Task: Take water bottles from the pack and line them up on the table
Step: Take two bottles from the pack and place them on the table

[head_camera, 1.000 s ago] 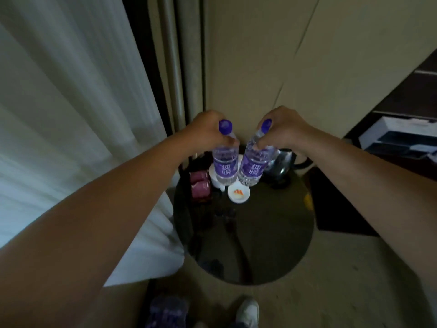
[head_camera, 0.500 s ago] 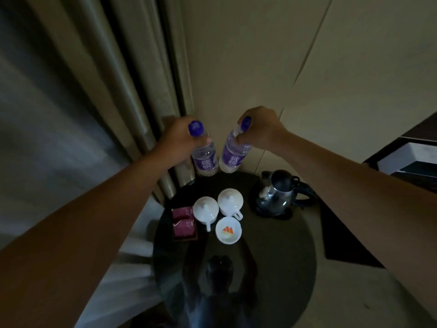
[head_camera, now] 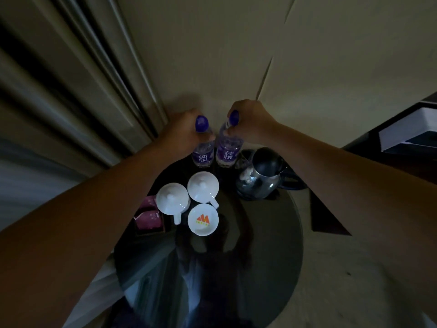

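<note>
Bottle bases point(head_camera: 203, 165) perhaps touching table point(head_camera: 272, 245)

Readable text: both water bottles carry purple labels with white Chinese characters "纯悦", left bottle point(head_camera: 203, 155) and right bottle point(head_camera: 227, 154), just above frame centre. Small white dish point(head_camera: 203, 219) at centre has an orange-red peaked logo with a line of tiny yellow-green print under it, too small to read. Pink packets point(head_camera: 148, 217) left of the dish show faint marks, illegible.
</note>
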A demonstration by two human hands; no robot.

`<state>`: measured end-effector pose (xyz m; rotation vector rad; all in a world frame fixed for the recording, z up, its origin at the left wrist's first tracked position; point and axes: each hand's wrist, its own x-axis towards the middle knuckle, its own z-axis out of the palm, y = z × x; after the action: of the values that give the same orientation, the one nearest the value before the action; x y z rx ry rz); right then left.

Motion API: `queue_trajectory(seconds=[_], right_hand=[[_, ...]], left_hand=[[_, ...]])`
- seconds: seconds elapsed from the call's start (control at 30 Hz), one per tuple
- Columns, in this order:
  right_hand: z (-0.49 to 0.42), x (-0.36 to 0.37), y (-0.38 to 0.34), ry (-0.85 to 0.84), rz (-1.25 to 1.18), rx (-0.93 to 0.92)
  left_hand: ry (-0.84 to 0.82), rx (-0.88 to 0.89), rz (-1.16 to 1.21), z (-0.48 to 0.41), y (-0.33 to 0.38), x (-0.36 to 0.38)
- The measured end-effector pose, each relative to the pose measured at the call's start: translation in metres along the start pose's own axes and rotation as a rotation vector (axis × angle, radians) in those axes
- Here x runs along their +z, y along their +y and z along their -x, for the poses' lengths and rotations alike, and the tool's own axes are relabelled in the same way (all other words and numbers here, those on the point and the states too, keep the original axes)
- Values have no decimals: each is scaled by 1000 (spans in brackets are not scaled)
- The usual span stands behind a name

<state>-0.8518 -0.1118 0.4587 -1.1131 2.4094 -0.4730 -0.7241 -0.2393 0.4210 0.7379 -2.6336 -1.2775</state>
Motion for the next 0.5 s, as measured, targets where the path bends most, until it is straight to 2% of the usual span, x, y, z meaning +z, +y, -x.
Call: queue_trajectory(seconds=[0.5], right_hand=[[-21, 30, 9, -45, 8, -38]], left_hand=[[6, -53, 17, -13, -20, 13]])
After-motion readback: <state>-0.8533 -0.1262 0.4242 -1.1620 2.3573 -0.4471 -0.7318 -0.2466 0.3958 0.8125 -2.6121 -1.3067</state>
